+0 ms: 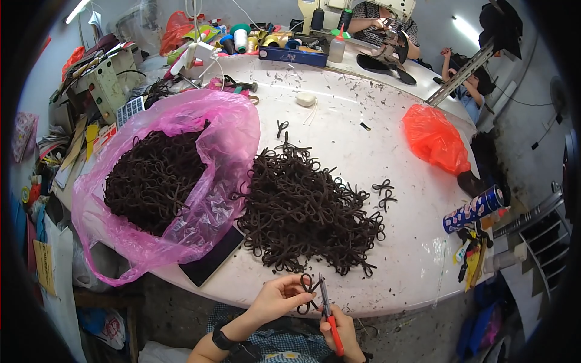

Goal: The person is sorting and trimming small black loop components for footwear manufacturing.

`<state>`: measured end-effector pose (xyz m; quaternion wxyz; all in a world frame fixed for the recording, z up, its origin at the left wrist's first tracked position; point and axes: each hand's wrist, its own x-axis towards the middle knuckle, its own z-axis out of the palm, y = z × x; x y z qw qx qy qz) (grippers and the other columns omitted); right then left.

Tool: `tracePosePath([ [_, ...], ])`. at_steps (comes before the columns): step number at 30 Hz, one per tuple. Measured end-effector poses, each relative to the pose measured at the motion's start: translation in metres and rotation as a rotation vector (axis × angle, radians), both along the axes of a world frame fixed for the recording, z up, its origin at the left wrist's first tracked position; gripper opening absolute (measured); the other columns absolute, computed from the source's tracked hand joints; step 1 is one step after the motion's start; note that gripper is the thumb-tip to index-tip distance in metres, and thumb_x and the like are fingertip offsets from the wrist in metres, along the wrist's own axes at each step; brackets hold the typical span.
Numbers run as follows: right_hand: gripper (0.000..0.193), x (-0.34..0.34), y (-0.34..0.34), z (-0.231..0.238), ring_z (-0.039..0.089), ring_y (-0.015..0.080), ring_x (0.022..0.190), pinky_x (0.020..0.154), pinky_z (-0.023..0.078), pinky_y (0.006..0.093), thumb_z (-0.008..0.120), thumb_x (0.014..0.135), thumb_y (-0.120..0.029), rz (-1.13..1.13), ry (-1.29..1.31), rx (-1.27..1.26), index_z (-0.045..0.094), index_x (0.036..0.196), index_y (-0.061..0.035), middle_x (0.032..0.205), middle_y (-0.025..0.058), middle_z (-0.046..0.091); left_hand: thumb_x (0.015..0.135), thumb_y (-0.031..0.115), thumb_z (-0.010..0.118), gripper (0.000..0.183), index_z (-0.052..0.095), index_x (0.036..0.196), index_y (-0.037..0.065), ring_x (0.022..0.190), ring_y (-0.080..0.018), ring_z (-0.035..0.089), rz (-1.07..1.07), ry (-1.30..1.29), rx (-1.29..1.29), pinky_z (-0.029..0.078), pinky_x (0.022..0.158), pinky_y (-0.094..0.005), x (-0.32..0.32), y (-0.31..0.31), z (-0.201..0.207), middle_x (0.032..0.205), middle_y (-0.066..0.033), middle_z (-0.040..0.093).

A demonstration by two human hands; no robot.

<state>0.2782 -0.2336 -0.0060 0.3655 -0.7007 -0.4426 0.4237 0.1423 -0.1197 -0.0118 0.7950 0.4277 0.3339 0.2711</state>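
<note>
At the table's near edge, my left hand (279, 297) pinches a dark brown cord bow (307, 283) with several loops. Just right of it, my right hand (342, 330) grips scissors (331, 323) with red handles. Their metal blades point away from me, close beside the bow's cord; whether they touch it I cannot tell. Beyond my hands lies a wide heap of similar dark cord bows (308, 209). To its left, a pink plastic bag (227, 130) lies spread with more dark cord pieces (154, 181) inside.
A dark flat tablet or phone (212, 257) lies partly under the bag. A red plastic bag (433, 139) and a blue patterned can (473, 209) are at right. Thread spools (240, 39) and a blue box (293, 56) stand at the back. Another person (366, 21) sits by a sewing machine (393, 45).
</note>
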Motion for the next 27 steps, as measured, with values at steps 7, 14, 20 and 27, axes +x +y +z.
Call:
tracePosePath([
  [7,0.058,0.003,-0.002,0.002,0.049,0.0090,0.050,0.048,0.038,0.0217,0.047,0.075,-0.056,-0.007,-0.005,0.005,0.051,0.094,-0.0015,0.056,0.0008,0.049,0.075,0.006,0.061,0.022,0.053,0.094,0.000,0.068,-0.0044,0.052,0.041,0.010,-0.034,0.041,0.062,-0.0174,-0.001,0.003,0.000,0.076,-0.0007,0.057],
  [14,0.051,0.008,-0.013,-0.009,0.047,0.0083,0.053,0.052,0.038,0.0215,0.044,0.080,-0.048,0.104,0.158,-0.157,0.048,0.100,-0.0014,0.060,0.0014,0.049,0.077,0.004,0.057,0.017,0.051,0.092,0.001,0.073,-0.0102,0.056,0.185,-0.078,-0.050,0.045,0.062,-0.0212,-0.008,0.018,-0.001,0.084,-0.0073,0.060],
  [20,0.050,-0.002,-0.008,-0.001,0.045,0.0069,0.052,0.051,0.038,0.0210,0.045,0.080,-0.048,0.126,0.140,-0.165,0.049,0.098,-0.0008,0.059,-0.0003,0.048,0.078,0.002,0.055,0.013,0.051,0.090,0.000,0.071,-0.0108,0.055,0.254,-0.131,-0.069,0.046,0.060,-0.0219,-0.004,0.018,-0.002,0.084,-0.0107,0.059],
  [27,0.055,0.000,-0.010,-0.006,0.043,0.0067,0.047,0.047,0.037,0.0205,0.047,0.076,-0.053,0.072,0.156,-0.103,0.052,0.094,-0.0007,0.054,-0.0013,0.046,0.077,0.002,0.055,0.014,0.051,0.091,0.000,0.066,-0.0137,0.055,0.237,-0.121,-0.066,0.045,0.057,-0.0241,-0.002,0.016,-0.001,0.082,-0.0115,0.059],
])
